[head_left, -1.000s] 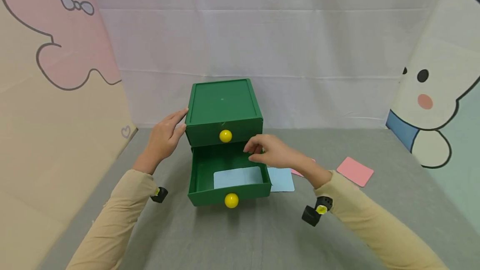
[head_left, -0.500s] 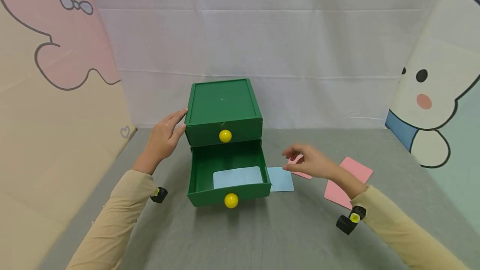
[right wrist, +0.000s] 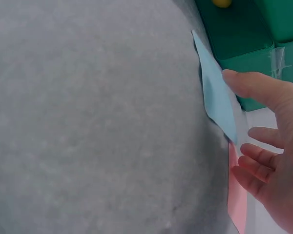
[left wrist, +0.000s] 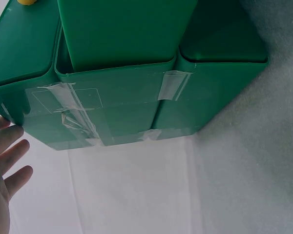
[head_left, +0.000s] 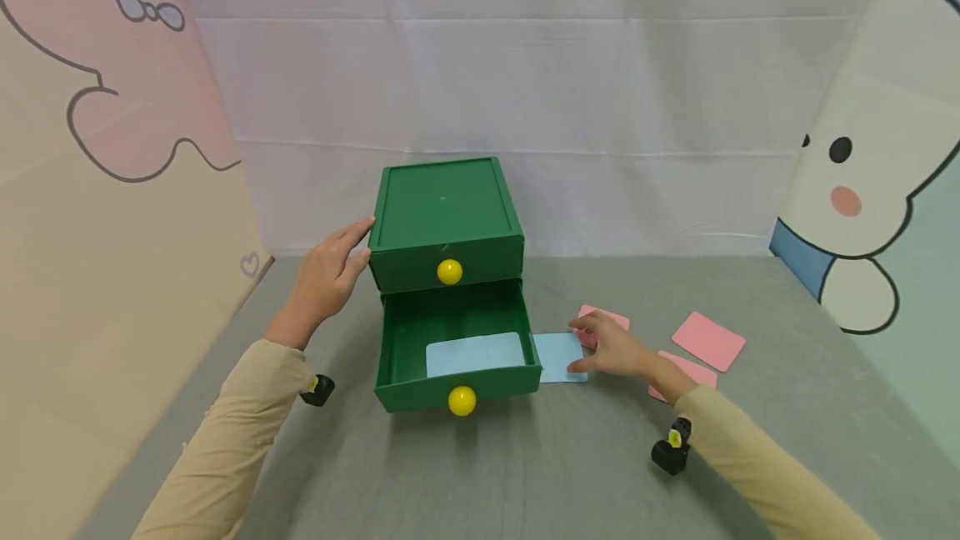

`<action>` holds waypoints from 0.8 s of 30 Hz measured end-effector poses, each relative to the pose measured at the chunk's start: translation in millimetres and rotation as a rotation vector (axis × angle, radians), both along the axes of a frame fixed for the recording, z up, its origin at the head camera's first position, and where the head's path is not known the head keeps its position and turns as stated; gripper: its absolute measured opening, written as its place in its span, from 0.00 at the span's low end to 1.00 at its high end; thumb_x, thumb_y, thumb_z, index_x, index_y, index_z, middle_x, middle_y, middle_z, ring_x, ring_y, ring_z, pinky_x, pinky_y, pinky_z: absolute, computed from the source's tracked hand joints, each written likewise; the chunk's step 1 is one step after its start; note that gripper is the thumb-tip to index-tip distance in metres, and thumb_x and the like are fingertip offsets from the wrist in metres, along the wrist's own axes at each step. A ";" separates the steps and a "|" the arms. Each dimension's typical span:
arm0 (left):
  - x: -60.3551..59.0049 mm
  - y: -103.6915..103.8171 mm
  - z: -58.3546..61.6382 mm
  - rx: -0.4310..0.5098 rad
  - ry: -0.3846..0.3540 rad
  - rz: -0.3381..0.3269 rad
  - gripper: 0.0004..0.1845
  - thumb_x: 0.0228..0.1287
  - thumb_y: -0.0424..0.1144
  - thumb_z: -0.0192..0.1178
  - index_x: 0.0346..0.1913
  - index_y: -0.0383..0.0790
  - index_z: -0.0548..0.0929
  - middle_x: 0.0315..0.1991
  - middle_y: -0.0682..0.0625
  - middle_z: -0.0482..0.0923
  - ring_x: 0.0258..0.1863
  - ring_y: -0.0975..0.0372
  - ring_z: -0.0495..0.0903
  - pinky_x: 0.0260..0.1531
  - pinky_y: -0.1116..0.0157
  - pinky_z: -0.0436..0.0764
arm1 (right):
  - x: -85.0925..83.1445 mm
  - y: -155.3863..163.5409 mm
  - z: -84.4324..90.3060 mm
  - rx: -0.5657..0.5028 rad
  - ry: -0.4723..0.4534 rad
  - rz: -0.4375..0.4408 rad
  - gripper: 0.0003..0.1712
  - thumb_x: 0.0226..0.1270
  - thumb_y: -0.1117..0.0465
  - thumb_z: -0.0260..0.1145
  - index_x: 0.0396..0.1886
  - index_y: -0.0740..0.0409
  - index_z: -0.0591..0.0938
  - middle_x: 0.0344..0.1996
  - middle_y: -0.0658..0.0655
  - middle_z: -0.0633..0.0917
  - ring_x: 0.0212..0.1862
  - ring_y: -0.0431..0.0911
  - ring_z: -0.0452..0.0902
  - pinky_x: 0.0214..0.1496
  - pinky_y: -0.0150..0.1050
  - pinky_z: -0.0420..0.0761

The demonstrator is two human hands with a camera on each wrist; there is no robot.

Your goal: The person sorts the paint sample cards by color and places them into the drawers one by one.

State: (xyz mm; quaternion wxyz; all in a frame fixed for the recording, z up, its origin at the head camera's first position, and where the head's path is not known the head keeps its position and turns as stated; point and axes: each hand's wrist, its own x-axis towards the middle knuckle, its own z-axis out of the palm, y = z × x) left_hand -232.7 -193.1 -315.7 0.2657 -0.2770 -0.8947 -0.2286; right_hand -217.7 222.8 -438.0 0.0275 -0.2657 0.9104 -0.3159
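A green drawer cabinet (head_left: 447,202) with yellow knobs stands mid-table, its lower drawer (head_left: 408,327) pulled out. Inside that drawer lie light blue cards (head_left: 476,354) side by side. My left hand (head_left: 321,283) rests with straight fingers against the cabinet's left side; the left wrist view shows the fingertips at its taped wall (left wrist: 122,117). My right hand (head_left: 611,346) hovers low over another light blue card (head_left: 557,359) right of the drawer, thumb and fingers spread apart. In the right wrist view the thumb is close above the blue card (right wrist: 217,90), with nothing pinched.
A pink card (head_left: 609,315) lies partly under the right hand. Two more pink cards (head_left: 708,341) lie farther right, one of them (head_left: 686,369) beneath the right forearm. A grey cloth covers the table, with a white curtain (head_left: 525,90) behind and printed cloths at both sides.
My right hand has moved from above the open drawer rightward and down to the blue card on the table. The left hand stays at the cabinet's side.
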 end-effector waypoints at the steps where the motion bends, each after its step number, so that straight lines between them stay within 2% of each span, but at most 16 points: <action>1: 0.1 0.0 0.0 -0.001 0.000 0.001 0.25 0.71 0.45 0.40 0.64 0.32 0.65 0.60 0.37 0.67 0.59 0.46 0.66 0.55 0.47 0.66 | -1.0 -0.8 -1.9 0.017 0.014 0.004 0.39 0.43 0.52 0.74 0.53 0.70 0.74 0.47 0.64 0.75 0.46 0.53 0.71 0.46 0.48 0.74; 7: -0.1 0.1 -0.3 0.003 0.004 -0.004 0.25 0.71 0.45 0.40 0.64 0.33 0.65 0.60 0.37 0.67 0.59 0.46 0.67 0.55 0.47 0.66 | -4.0 -5.4 -6.6 0.082 0.060 0.019 0.37 0.39 0.51 0.76 0.49 0.68 0.77 0.41 0.61 0.75 0.42 0.49 0.67 0.39 0.39 0.69; 13: -1.2 0.6 0.4 0.007 0.010 -0.010 0.26 0.72 0.46 0.40 0.64 0.32 0.65 0.60 0.37 0.67 0.59 0.46 0.67 0.55 0.47 0.66 | -5.0 -8.0 -6.6 0.070 0.023 -0.012 0.35 0.37 0.53 0.76 0.47 0.66 0.77 0.38 0.58 0.74 0.40 0.48 0.65 0.37 0.37 0.69; 19: -0.3 0.6 0.9 0.007 0.005 -0.003 0.26 0.72 0.46 0.40 0.64 0.31 0.65 0.60 0.36 0.67 0.58 0.46 0.67 0.54 0.46 0.67 | -4.9 -9.4 -5.9 -0.052 -0.065 -0.036 0.29 0.44 0.61 0.74 0.46 0.68 0.75 0.30 0.54 0.75 0.32 0.45 0.68 0.32 0.35 0.70; 24: -0.5 -0.3 0.1 0.005 0.003 -0.004 0.26 0.72 0.46 0.40 0.64 0.31 0.65 0.60 0.36 0.67 0.58 0.46 0.67 0.54 0.46 0.67 | -4.3 -7.1 -5.6 -0.104 -0.076 -0.043 0.24 0.48 0.66 0.71 0.46 0.69 0.76 0.28 0.55 0.73 0.30 0.44 0.66 0.29 0.33 0.68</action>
